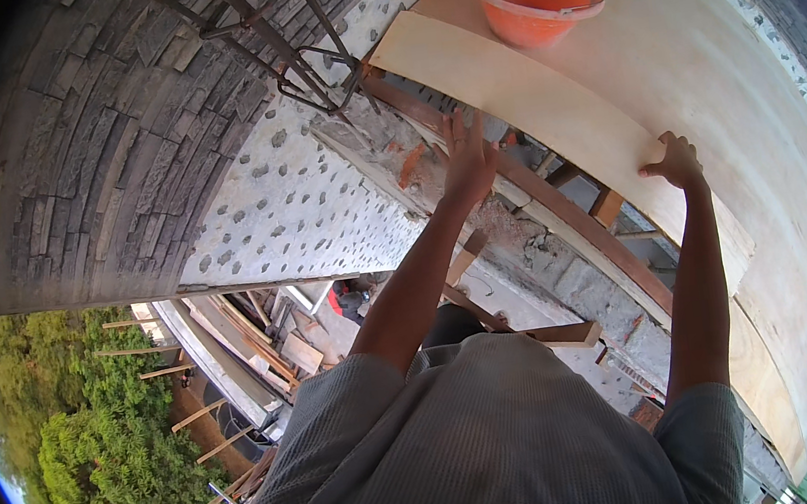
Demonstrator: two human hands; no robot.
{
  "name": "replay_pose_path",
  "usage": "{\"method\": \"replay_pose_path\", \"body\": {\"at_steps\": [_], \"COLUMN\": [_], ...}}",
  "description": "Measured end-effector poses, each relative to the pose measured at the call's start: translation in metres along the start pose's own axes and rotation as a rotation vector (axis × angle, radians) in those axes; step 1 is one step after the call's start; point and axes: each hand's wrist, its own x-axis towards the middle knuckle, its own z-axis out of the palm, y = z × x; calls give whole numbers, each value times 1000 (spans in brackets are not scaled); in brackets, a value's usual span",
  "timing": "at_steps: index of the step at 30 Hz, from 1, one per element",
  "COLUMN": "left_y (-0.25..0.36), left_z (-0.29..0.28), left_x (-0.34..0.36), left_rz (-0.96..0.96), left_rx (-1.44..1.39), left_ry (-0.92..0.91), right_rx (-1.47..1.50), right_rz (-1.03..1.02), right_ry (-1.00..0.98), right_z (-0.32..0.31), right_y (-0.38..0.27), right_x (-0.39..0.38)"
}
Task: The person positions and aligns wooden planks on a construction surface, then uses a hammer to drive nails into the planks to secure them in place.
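With 12 o'clock at the top of the view, the pale plywood strip [535, 95] lies at 2 o'clock from the left hand [470, 153], just beside it. From the right hand [673, 163], most of the strip stretches toward 10 o'clock, with a shorter part running down toward 5 o'clock.

The right hand is spread on the plywood near the strip's upper edge, thumb toward 9 o'clock, fingers toward 11 and apart from the thumb. The left hand is also spread, fingers apart and pointing toward 12, over the reddish-brown wooden beam [582, 230]; I cannot tell whether it touches the wood.

The beam slants from the left hand toward 4 and 5 o'clock, and an open gap with wooden crosspieces [607, 207] shows between it and the strip. Under the strip's upper edge spreads a large plywood sheet [729, 111]. An orange bucket [527, 30] stands on this sheet at 11 o'clock from the right hand; whether it bears any label I cannot tell. Steel reinforcing bars [283, 50] stick out at 10 o'clock from the left hand, and a white, grey-spotted wall [265, 193] lies at 9.
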Motion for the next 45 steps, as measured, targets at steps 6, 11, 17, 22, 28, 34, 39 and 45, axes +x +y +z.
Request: {"method": "replay_pose_path", "body": {"at_steps": [6, 11, 17, 22, 28, 34, 39, 45], "left_y": [-27, -24, 27, 31, 13, -4, -14, -31], "left_z": [-52, -65, -52, -31, -11, -25, -34, -50], "left_x": [-86, -96, -19, 3, -11, 13, 18, 39], "left_rz": [104, -253, -574, -654, -672, -655, -633, -351], "left_rx": [-142, -842, -1223, -1276, -1188, -1163, -925, -263], "left_ry": [141, -108, -280, -166, -76, -207, -330, -460], "right_rx": [158, -47, -2, 39, 123, 150, 244, 228], "right_rz": [-256, -199, -120, -211, -226, -245, -331, -416], "right_ry": [351, 525, 629, 662, 664, 620, 525, 517], "right_z": [-37, 20, 68, 100, 121, 120, 113, 108], "right_y": [-16, -58, -73, -67, -71, -85, -81, -82], "right_x": [-86, -170, -177, -187, -196, -180, -179, -179]}}
